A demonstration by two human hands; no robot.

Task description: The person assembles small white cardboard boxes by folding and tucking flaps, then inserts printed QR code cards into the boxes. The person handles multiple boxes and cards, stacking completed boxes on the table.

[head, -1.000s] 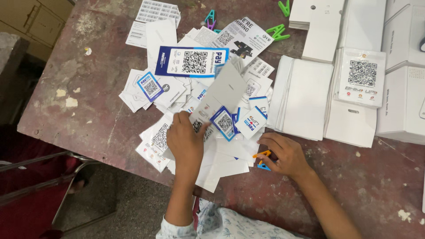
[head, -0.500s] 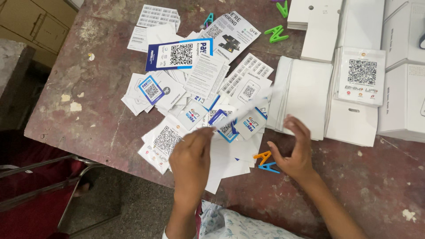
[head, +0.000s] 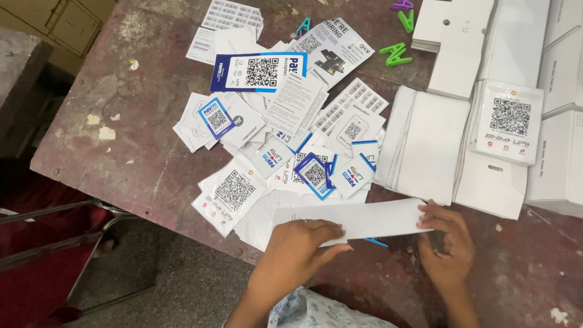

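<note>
Your left hand (head: 297, 252) and right hand (head: 446, 243) hold one long white paper envelope (head: 358, 220) between them, lying almost flat just above the near edge of the worn reddish-brown table (head: 139, 152). The left hand grasps the envelope's left end, fingers laid over the top and pinching it; the right hand is closed on the right end, fingertips curled over its upper corner — neither hand is loose.

Just beyond your grip, touching or nearly touching the envelope's far edge, lies the scattered heap of white and blue printed code cards (head: 285, 146). Past your right hand, the stacks of plain white envelopes (head: 434, 143) sit near, one topped with a white card bearing a square code (head: 509, 121). Under the envelope, close to your right wrist, a bit of blue plastic clip (head: 378, 242) peeks out; green plastic clips (head: 395, 54) lie well away at the far side.

To handle this well, I'd judge: keep both ends level so the paper doesn't bow, hold by the edges rather than creasing the middle, and lift clear of the loose cards — dragging could sweep them off the near edge
</note>
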